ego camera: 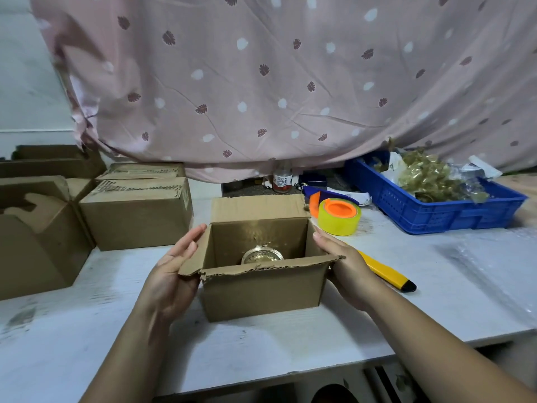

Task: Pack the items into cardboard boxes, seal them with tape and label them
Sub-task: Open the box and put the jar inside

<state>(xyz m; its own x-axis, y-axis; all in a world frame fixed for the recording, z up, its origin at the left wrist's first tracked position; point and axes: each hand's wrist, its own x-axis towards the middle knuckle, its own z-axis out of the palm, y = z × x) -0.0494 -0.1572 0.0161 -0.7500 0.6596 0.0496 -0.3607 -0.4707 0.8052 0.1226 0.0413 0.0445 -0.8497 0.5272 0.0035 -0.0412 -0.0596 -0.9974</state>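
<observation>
**Open box held between two flat hands**

A small cardboard box (261,295) stands open on the white worktop (290,350), with a brass ornament (261,255) at its bottom. The left hand (174,266) lies against the left flap and the right hand (343,266) against the right side. Each grip is loose, fingers straight. A yellow tape roll (338,216) and a yellow utility knife (386,271) lie just right of the box, near a blue crate (436,213).
</observation>
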